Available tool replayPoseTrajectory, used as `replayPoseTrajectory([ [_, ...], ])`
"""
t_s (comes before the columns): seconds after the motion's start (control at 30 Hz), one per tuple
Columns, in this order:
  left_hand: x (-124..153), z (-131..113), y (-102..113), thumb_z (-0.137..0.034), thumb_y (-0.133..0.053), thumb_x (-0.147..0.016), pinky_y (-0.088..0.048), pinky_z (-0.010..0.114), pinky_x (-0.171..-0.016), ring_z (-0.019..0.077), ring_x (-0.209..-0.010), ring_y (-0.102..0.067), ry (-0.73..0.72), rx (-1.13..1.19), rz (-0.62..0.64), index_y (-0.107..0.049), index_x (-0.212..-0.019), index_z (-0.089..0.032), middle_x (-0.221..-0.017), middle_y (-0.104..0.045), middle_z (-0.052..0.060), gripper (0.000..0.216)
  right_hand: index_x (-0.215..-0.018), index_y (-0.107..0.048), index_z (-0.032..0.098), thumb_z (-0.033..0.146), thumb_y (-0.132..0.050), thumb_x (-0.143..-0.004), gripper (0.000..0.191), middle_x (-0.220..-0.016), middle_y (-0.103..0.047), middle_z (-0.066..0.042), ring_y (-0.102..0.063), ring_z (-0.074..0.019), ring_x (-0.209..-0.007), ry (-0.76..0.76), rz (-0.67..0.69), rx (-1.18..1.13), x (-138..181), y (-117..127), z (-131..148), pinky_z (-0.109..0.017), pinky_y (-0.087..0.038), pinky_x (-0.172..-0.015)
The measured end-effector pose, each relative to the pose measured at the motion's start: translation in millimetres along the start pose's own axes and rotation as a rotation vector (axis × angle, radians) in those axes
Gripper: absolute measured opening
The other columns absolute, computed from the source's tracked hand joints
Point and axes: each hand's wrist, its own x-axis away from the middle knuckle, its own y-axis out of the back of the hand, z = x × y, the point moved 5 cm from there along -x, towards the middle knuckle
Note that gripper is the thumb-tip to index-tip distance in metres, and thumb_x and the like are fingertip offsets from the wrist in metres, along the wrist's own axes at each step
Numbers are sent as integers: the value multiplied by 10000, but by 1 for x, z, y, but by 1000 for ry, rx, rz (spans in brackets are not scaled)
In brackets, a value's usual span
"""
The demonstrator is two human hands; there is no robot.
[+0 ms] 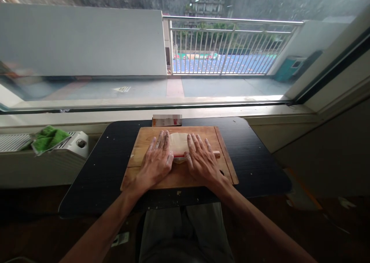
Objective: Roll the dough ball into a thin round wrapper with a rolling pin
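A pale sheet of dough (178,142) lies on a wooden board (150,135) on the black table (115,155). A thin rolling pin (215,154) lies across the dough; only its right end and a red strip between my hands show. My left hand (156,161) lies flat on the pin at the dough's left, fingers stretched out and dusted with flour. My right hand (202,159) lies flat on the pin at the dough's right, fingers spread.
A small box (167,120) stands at the table's far edge, behind the board. A green cloth (47,138) lies on a white radiator (78,143) at the left. A large window runs behind the table. My lap is under the near edge.
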Motion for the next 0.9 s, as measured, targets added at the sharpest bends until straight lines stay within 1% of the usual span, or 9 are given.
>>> replayPoseTrajectory([
  [0.1,2,0,-1,-268,-350,-1093,-266,559,-1418,318,-1743,-271,10,9,-11,-33,-1816,-62,-1830,-343,234,816,-1787,-323,30,342,-350,-1163,698,-1846,-300,-219,-254,-377,-1740,9,-5,1,1,-1,0,-594,-208,-1416],
  [0.17,-6,3,-2,-267,-360,-1089,-261,564,-1418,315,-1740,-284,21,10,-5,-49,-1819,-75,-1822,-370,228,816,-1792,-315,39,347,-340,-1164,700,-1848,-302,-206,-248,-359,-1744,11,3,-3,-7,0,-2,-584,-197,-1420],
  [0.3,-42,16,-8,-256,-410,-1054,-242,590,-1420,336,-1751,-246,60,-3,26,-130,-1804,-39,-1841,-311,249,830,-1811,-265,65,357,-317,-1170,706,-1865,-275,-173,-215,-325,-1755,2,43,2,-39,-1,-14,-577,-144,-1428],
  [0.4,-75,27,-13,-267,-422,-1051,-208,599,-1428,350,-1764,-189,92,-11,35,-179,-1779,19,-1854,-258,268,819,-1833,-206,119,385,-329,-1172,723,-1882,-240,-157,-189,-337,-1760,-18,70,-12,-70,-3,-26,-629,-121,-1418],
  [0.5,-105,36,-14,-302,-399,-1082,-215,599,-1424,365,-1765,-179,177,-5,41,-187,-1760,69,-1851,-237,296,801,-1849,-163,200,434,-324,-1181,725,-1887,-244,-149,-217,-361,-1751,-51,59,-56,-99,-3,-37,-677,-172,-1393],
  [0.6,-122,42,-13,-323,-358,-1111,-256,603,-1409,377,-1759,-201,275,-3,56,-207,-1754,78,-1844,-251,307,772,-1848,-180,209,460,-305,-1192,713,-1867,-309,-175,-283,-370,-1730,-107,-8,-77,-116,0,-45,-658,-236,-1373],
  [0.73,-113,40,-19,-354,-336,-1127,-299,620,-1390,390,-1744,-255,314,4,112,-287,-1751,38,-1835,-295,288,738,-1837,-237,209,514,-308,-1198,711,-1839,-382,-171,-313,-362,-1717,-131,-24,-54,-105,-6,-43,-658,-221,-1378],
  [0.8,-97,35,-21,-389,-336,-1134,-308,610,-1389,383,-1739,-276,307,6,128,-325,-1750,6,-1831,-321,270,731,-1826,-282,200,531,-307,-1200,708,-1840,-382,-163,-302,-357,-1721,-105,-42,-18,-86,-11,-37,-649,-204,-1389],
  [0.9,-70,25,-17,-398,-355,-1133,-287,574,-1405,361,-1746,-261,286,-30,93,-365,-1748,-33,-1830,-354,236,715,-1818,-307,170,496,-303,-1207,692,-1840,-388,-151,-300,-341,-1721,-42,-130,31,-52,-14,-32,-588,-206,-1405],
])
